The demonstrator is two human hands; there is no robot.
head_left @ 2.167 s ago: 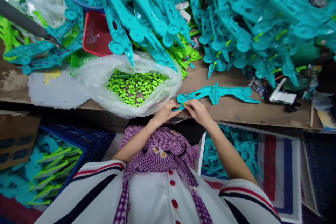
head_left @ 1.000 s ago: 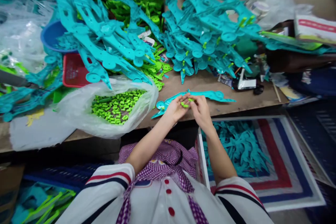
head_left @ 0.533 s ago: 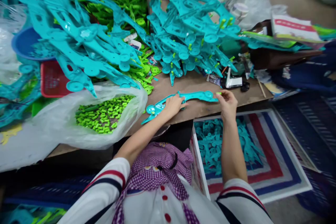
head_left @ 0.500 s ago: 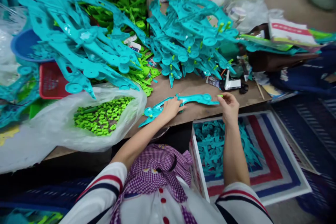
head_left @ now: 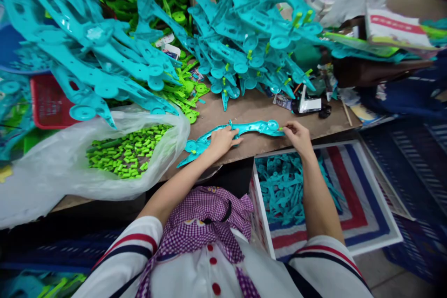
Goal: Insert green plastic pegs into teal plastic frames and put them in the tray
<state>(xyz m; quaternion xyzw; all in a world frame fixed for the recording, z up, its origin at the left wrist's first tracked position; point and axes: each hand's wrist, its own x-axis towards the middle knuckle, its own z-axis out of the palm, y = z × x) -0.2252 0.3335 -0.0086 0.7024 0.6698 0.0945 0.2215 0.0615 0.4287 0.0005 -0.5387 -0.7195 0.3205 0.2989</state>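
A long, curved turquoise plastic part (head_left: 253, 127) lies across the front of the bench. My left hand (head_left: 223, 141) rests over its middle and grips it, thumb and fingers about its edge. At the part's right end, my right hand (head_left: 299, 137) pinches a small bright-green plastic piece (head_left: 281, 129) between thumb and fingertips. That piece touches or nearly touches the turquoise end; whether it is seated there I cannot tell. Another green piece (head_left: 193, 152) shows near the part's left end. To the left, a clear plastic bag (head_left: 176, 136) holds many short green tubes (head_left: 122, 153).
Piles of turquoise parts (head_left: 244, 32) stand behind, several with green pieces on them. Green parts (head_left: 188, 88) lie between the piles. A red tray (head_left: 49, 107) is at left. Below the bench edge, a white-rimmed box (head_left: 384, 242) with striped lining holds small turquoise pieces (head_left: 282, 191).
My right hand has brought the small green piece to the right end of the turquoise part. My left hand keeps its grip. The whole view has shifted slightly.
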